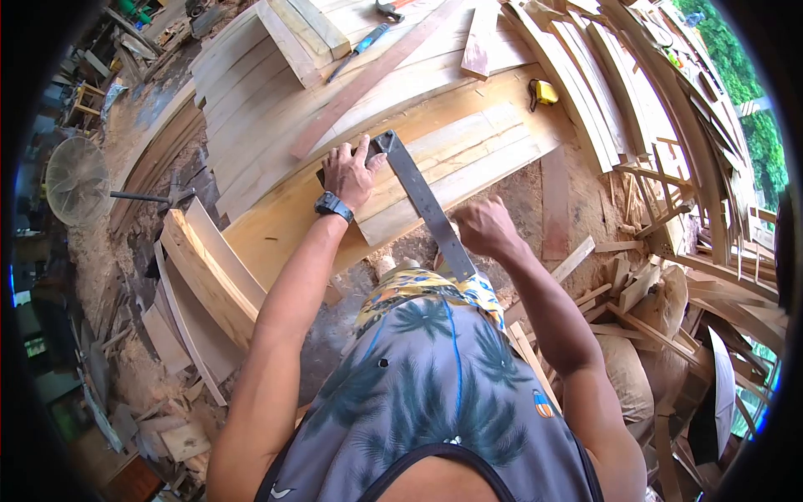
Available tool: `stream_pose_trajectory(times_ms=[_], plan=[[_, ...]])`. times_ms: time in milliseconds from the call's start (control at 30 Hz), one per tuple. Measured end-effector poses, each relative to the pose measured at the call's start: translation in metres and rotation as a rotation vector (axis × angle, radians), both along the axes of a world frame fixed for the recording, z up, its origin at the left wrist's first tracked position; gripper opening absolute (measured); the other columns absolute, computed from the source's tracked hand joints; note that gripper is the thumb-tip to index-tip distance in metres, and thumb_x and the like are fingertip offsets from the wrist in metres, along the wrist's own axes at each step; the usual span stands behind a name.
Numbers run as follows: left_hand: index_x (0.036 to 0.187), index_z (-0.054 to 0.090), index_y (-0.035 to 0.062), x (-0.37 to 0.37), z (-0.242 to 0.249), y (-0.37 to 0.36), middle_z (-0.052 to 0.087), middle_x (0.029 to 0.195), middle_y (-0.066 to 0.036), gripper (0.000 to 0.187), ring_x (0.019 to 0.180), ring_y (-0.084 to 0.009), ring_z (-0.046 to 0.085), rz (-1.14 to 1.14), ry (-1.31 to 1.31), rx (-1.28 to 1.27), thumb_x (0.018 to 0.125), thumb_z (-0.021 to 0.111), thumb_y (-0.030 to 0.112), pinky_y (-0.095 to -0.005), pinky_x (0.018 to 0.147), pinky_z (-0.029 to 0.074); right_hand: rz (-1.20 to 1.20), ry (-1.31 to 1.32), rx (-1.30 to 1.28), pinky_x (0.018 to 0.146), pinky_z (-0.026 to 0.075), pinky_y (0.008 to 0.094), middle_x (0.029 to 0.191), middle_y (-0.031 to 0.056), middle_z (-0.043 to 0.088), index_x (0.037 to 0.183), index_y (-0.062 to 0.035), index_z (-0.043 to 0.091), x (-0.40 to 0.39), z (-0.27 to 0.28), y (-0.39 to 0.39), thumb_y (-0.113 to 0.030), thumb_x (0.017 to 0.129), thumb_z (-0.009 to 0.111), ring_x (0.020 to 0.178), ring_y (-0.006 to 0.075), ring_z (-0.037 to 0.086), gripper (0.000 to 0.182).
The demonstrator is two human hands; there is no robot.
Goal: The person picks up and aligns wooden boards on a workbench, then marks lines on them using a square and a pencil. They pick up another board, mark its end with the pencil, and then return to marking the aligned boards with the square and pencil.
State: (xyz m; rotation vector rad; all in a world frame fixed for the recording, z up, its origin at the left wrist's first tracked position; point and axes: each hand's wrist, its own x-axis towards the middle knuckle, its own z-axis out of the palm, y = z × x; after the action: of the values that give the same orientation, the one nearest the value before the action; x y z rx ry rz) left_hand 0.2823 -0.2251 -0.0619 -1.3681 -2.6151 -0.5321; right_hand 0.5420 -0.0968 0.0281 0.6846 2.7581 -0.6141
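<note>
A dark metal square (425, 197) lies across pale boards (468, 163) on a wooden panel, its long blade reaching down toward my waist. My left hand (351, 174), with a watch on the wrist, rests over the square's short dark arm, fingers curled on it and thumb near the corner. To the right of the blade, my right hand (488, 227) is closed in a fist beside the boards' near edge; whatever it holds, if anything, is hidden.
A yellow tape measure (544, 92), blue screwdriver (360, 52) and hammer (390, 10) lie on the wood beyond. Curved planks (577, 92) stack at the upper right. A fan (77, 180) stands left. Scrap wood and sawdust lie around the right side.
</note>
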Motion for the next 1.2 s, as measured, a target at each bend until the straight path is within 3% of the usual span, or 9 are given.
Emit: stream_pose_trajectory(times_ms=[67,133,267,533,800,967,1033,1167,1200], plan=[[0.139,0.064,0.0146,0.001,0.003,-0.001,0.063,0.107,-0.016,0.058,0.103,-0.0371,0.058,-0.008,-0.018,0.009,0.099,0.057,0.056,-0.0527,0.09,0.046,0.047,-0.192,-0.011,0.089,0.051,0.0491,0.08,0.0177,0.073,0.097,-0.0151,0.08,0.035,0.005,-0.004,-0.008,0.082,0.053,0.074,0.0361,0.071,0.031],[0.138,0.064,0.0147,-0.001,0.004,0.001,0.063,0.105,-0.016,0.058,0.102,-0.0369,0.058,-0.026,-0.032,0.032,0.099,0.057,0.056,-0.0525,0.09,0.046,-0.185,0.101,-0.047,0.086,0.055,0.0489,0.081,0.0186,0.073,0.094,-0.0167,0.081,0.074,-0.014,-0.013,-0.008,0.082,0.053,0.075,0.0372,0.072,0.032],[0.135,0.066,0.0148,-0.004,-0.003,0.002,0.063,0.099,-0.016,0.056,0.098,-0.0356,0.059,-0.025,-0.019,0.04,0.097,0.059,0.056,-0.0511,0.088,0.045,-0.573,0.062,-0.206,0.08,0.059,0.0448,0.083,0.0218,0.072,0.102,-0.0161,0.081,0.115,-0.013,-0.03,-0.014,0.083,0.055,0.08,0.0376,0.072,0.032],[0.13,0.064,0.0075,-0.028,-0.001,0.007,0.064,0.098,-0.019,0.063,0.094,-0.0383,0.065,-0.198,-0.006,0.029,0.096,0.059,0.061,-0.0519,0.078,0.052,-0.857,0.401,-0.266,0.076,0.058,0.0371,0.084,0.0173,0.076,0.105,-0.0042,0.078,0.149,-0.022,-0.037,-0.019,0.091,0.067,0.079,0.0289,0.076,0.022],[0.128,0.061,0.0043,-0.029,0.011,0.009,0.068,0.112,-0.025,0.06,0.101,-0.0446,0.067,-0.083,-0.162,0.11,0.097,0.061,0.056,-0.0524,0.081,0.054,-0.891,0.548,-0.257,0.08,0.058,0.0322,0.093,0.0178,0.078,0.114,-0.0003,0.074,0.157,-0.01,0.033,-0.011,0.096,0.064,0.087,0.0215,0.078,0.023],[0.122,0.063,0.0084,0.019,0.036,0.038,0.073,0.091,-0.022,0.056,0.087,-0.0437,0.07,0.035,-0.298,0.158,0.096,0.063,0.058,-0.0521,0.07,0.053,-0.83,0.578,-0.267,0.089,0.057,0.0301,0.105,0.0165,0.078,0.12,0.0018,0.071,0.149,-0.01,0.093,-0.011,0.096,0.067,0.098,0.0198,0.074,0.028],[0.122,0.063,0.0075,0.045,0.05,0.059,0.073,0.094,-0.021,0.058,0.088,-0.043,0.07,0.119,-0.386,0.087,0.095,0.064,0.059,-0.0519,0.072,0.053,-0.686,0.64,-0.192,0.096,0.056,0.0358,0.117,0.0191,0.074,0.127,0.0006,0.068,0.141,-0.005,0.114,-0.016,0.093,0.073,0.108,0.0258,0.072,0.037],[0.122,0.064,0.0041,0.106,0.056,0.118,0.07,0.103,-0.021,0.06,0.095,-0.0416,0.068,0.097,-0.382,0.11,0.094,0.065,0.057,-0.0509,0.079,0.053,-0.25,0.294,0.032,0.113,0.04,0.0474,0.147,0.0228,0.054,0.152,-0.0043,0.042,0.123,0.019,0.161,-0.032,0.078,0.085,0.134,0.0383,0.052,0.091],[0.122,0.064,0.0032,0.122,0.06,0.134,0.07,0.105,-0.021,0.061,0.096,-0.0411,0.067,0.095,-0.372,0.107,0.094,0.066,0.057,-0.0504,0.081,0.053,-0.224,0.304,0.025,0.109,0.045,0.048,0.147,0.0232,0.054,0.153,-0.0057,0.041,0.126,0.01,0.169,-0.031,0.075,0.086,0.13,0.0402,0.055,0.094]])
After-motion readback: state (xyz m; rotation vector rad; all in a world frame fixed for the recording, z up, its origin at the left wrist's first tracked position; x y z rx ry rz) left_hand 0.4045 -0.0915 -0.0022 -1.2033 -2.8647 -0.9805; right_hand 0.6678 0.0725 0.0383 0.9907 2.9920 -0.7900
